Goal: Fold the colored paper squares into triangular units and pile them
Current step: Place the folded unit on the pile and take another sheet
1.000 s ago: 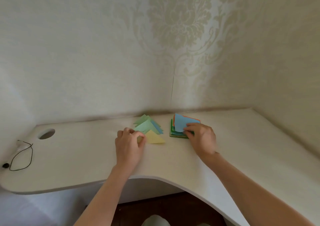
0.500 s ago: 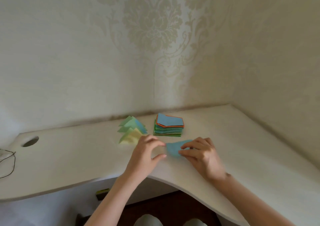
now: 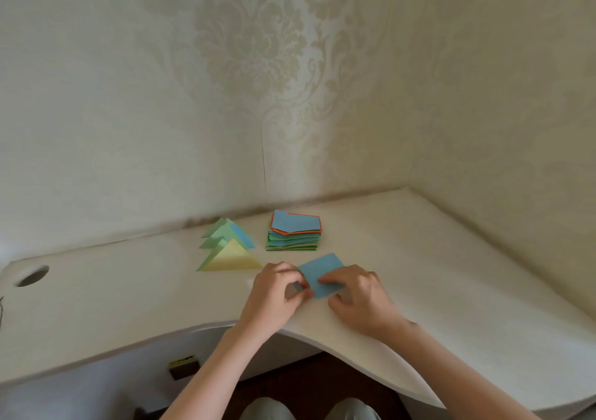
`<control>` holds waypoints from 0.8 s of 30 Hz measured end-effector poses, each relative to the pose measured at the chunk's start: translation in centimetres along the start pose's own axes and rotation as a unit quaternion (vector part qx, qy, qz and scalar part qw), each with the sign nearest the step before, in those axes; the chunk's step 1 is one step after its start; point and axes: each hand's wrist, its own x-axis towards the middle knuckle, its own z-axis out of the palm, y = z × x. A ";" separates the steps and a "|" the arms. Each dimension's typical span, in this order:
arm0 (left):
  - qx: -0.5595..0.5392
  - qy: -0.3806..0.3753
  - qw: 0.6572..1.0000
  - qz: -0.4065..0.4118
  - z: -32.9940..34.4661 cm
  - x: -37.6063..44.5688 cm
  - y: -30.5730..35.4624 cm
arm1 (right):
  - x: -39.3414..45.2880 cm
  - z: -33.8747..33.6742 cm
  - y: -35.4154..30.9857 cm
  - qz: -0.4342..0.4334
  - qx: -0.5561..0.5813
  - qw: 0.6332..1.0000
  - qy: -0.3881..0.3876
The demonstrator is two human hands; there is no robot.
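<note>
A blue paper sheet [image 3: 322,271] lies on the white desk [image 3: 129,297] near its front edge. My left hand [image 3: 277,294] pinches the sheet's near left corner between thumb and fingers. My right hand [image 3: 358,294] presses its fingertips on the sheet's right part, with the thumb curled under by the near edge. Behind them stands the stack of colored paper squares [image 3: 294,235], blue on top with an orange sheet showing under it. To its left lies the pile of folded triangles [image 3: 229,248], green and blue, with a yellow one in front.
A round cable hole [image 3: 32,275] is cut in the desk's far left. A dark cable [image 3: 1,310] shows at the left edge. Patterned walls meet in a corner behind the desk. The desk's front edge curves inward above my knees [image 3: 309,410].
My right hand took a blue sheet off the stack and brought it toward me. My left hand left the yellow triangle and joined it at the sheet. The camera shifted right.
</note>
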 end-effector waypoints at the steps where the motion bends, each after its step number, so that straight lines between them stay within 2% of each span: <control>1: 0.000 0.009 1.000 -0.010 0.1 0.2 0.2 | 0.1 0.0 -0.1 0.011 0.010 1.000 -0.001; 6: 0.031 0.017 0.997 -0.073 1.2 0.6 0.9 | 0.2 0.0 -0.3 0.044 0.055 0.997 -0.002; 12: -0.001 -0.026 0.991 -0.131 0.9 1.6 0.7 | -0.3 0.1 -0.1 0.045 0.062 0.997 0.006; 16: -0.085 -0.034 0.989 -0.120 0.2 1.6 -0.3 | -0.3 0.3 -0.2 0.039 0.056 0.998 0.011; 19: -0.105 -0.046 0.988 -0.101 -0.3 1.3 -0.8 | 0.2 0.8 -0.7 0.058 0.018 0.998 -0.003; 24: -0.131 -0.122 0.982 -0.053 -1.4 0.7 -1.2 | 0.5 1.9 -1.8 0.093 -0.006 0.996 0.013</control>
